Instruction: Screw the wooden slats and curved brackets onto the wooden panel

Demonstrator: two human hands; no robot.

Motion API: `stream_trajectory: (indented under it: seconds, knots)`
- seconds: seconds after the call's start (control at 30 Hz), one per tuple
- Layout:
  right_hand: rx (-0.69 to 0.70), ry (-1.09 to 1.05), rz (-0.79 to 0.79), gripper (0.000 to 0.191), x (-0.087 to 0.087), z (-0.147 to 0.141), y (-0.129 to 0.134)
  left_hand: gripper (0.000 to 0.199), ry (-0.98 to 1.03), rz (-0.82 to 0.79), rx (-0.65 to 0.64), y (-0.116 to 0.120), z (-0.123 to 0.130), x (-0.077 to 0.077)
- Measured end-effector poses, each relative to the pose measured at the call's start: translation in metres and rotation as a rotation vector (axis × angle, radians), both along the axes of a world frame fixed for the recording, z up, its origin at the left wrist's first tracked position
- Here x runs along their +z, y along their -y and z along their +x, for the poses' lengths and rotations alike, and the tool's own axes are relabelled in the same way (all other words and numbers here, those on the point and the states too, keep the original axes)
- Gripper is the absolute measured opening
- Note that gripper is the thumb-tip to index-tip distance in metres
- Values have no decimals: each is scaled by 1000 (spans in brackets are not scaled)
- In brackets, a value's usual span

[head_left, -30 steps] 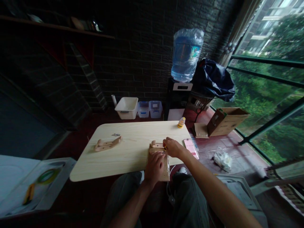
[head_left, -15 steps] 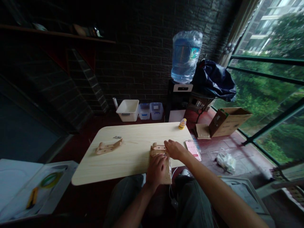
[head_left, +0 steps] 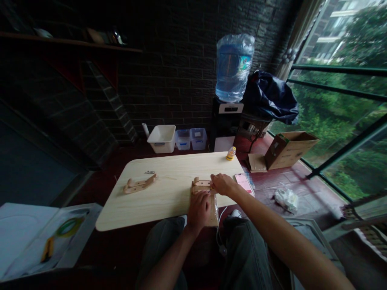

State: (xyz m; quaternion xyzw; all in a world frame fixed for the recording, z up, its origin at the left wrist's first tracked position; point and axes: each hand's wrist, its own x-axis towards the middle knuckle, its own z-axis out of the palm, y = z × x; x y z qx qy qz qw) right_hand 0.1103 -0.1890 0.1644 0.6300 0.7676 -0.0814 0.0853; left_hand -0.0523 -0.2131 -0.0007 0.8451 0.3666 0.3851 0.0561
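A wooden piece with small dark holes [head_left: 202,184] lies at the top end of a brown cardboard-like block [head_left: 213,219] at the table's near edge. My left hand [head_left: 199,207] rests on the block, its fingers closed at the lower side of the wooden piece. My right hand [head_left: 222,184] is closed at the right end of that piece; what lies between its fingers is too small to make out. A similar wooden piece [head_left: 140,185] lies at the left of the table, with small dark parts [head_left: 149,172] beside it.
The pale table [head_left: 169,163] also holds a yellow-capped clear bottle [head_left: 231,153] and a pink-screened phone [head_left: 243,183]. Behind stand plastic bins [head_left: 162,139] and a water dispenser [head_left: 225,125]. An open case [head_left: 75,249] is at the left, a cardboard box [head_left: 287,151] at the right.
The camera view has shifted slightly. My hands stay at the wooden piece and block, and more of the piece shows between them.
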Motion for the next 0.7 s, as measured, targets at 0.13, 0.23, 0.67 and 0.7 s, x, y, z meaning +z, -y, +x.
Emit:
stream_trajectory:
  seconds: [0.13,0.23,0.67,0.7]
  knots:
    - [70,-43,0,29,-1,-1,-5,40,1,-33,24,1,2,4]
    - [13,-23,15,31,-3,-2,-6,40,-53,-88,20,-1,2,12]
    - [-61,-67,44,38,-3,-1,-6,18,-339,-229,-81,-8,-17,76]
    - [-80,-50,45,41,-4,-2,-5,16,-335,-217,-64,-12,-19,83]
